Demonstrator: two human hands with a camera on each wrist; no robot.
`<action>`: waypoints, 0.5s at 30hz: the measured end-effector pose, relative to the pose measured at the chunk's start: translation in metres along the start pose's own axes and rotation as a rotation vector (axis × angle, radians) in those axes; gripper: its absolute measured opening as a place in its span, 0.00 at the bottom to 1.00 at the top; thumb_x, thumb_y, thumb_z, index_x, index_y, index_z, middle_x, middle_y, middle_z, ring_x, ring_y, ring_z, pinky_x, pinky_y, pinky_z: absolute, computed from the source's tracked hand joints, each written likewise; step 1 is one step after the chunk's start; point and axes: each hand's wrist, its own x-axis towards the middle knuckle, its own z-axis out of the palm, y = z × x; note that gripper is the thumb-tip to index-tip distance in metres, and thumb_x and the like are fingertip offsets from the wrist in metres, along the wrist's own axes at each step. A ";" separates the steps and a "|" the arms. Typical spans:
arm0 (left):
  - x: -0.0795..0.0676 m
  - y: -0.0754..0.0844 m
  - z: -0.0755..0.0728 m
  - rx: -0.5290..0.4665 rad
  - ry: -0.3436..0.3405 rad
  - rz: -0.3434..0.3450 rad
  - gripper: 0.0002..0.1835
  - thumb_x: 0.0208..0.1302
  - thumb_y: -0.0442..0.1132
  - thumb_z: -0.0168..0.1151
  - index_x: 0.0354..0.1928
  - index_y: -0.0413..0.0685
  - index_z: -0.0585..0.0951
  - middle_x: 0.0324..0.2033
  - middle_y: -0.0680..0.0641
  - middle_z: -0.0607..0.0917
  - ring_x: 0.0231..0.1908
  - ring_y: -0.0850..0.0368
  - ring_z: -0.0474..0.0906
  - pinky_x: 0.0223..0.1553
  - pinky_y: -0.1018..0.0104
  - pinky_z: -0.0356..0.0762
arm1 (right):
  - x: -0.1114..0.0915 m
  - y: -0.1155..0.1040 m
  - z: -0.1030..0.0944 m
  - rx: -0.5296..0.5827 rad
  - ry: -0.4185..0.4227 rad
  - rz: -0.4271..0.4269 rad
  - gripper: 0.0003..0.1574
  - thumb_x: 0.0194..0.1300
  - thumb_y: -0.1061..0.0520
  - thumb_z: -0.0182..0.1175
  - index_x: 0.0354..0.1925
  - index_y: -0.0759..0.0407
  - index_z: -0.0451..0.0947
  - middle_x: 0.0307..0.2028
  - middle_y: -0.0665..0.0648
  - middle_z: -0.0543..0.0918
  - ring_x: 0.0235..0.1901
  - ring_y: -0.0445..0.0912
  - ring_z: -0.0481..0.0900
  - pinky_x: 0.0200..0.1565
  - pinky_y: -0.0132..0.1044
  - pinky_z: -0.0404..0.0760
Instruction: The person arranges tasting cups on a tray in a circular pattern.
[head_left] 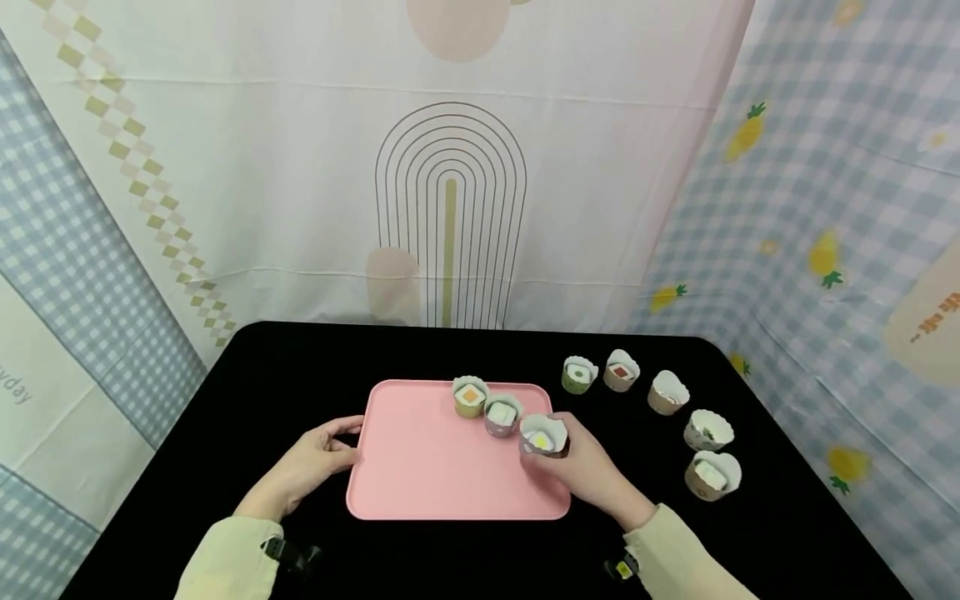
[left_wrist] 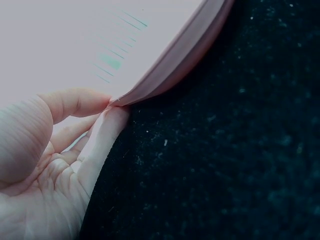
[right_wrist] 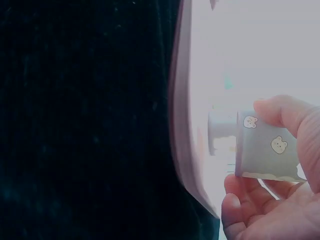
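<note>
A pink tray [head_left: 420, 475] lies on the black table. My left hand [head_left: 311, 462] pinches the tray's left rim between thumb and fingers; the left wrist view shows the thumb tip [left_wrist: 102, 101] right at the edge. Over the tray's right side, my right hand [head_left: 594, 475] grips a paper cake cup [head_left: 529, 433] with a white and yellow filling. Small bear faces decorate its wall [right_wrist: 270, 145] in the right wrist view. Beside it on the tray stand a purplish paper cup [head_left: 501, 425] with a white filling and a yellow-green paper cup [head_left: 470, 408] with an orange-centred filling.
Several more paper cups curve along the table's right side, from a green cup [head_left: 576, 382] at the back to a brown cup [head_left: 708, 479] nearest my right hand. Printed curtains [head_left: 300, 183] hang behind the black table [head_left: 315, 358] and at both sides.
</note>
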 end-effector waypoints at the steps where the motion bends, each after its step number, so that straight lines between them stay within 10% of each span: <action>1: 0.000 0.000 0.000 0.001 -0.001 -0.002 0.33 0.59 0.34 0.65 0.67 0.49 0.70 0.43 0.43 0.81 0.41 0.50 0.80 0.49 0.55 0.77 | 0.000 0.000 0.003 -0.007 -0.002 -0.011 0.34 0.49 0.50 0.76 0.53 0.55 0.73 0.43 0.51 0.80 0.43 0.44 0.77 0.46 0.40 0.76; 15: 0.000 0.001 0.000 0.001 -0.001 -0.008 0.32 0.59 0.34 0.65 0.67 0.49 0.70 0.41 0.43 0.81 0.40 0.50 0.79 0.48 0.55 0.77 | 0.002 0.002 0.020 -0.056 -0.079 -0.022 0.36 0.50 0.51 0.75 0.54 0.57 0.71 0.40 0.53 0.77 0.37 0.44 0.74 0.37 0.35 0.74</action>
